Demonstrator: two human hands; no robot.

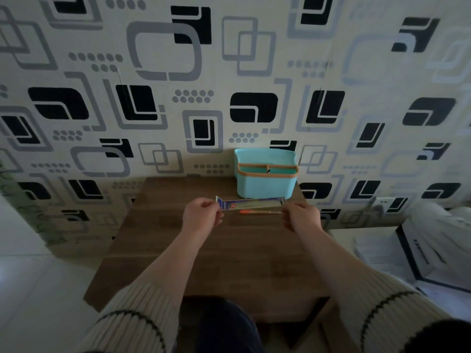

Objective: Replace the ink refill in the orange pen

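Patterned wallpaper behind wooden table [204,250], teal caddy [266,184], orange pen [260,212], both hands pinching refill packet [251,203]

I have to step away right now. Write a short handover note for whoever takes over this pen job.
Left hand pinches the left end of the refill packet; right hand holds its right end, grip partly hidden.
The packet is held across the table, in front of the blue organizer.
The orange pen lies on the table just below the packet, untouched.
Done: packet picked up.
Left: open it, take out a refill, swap it into the pen.
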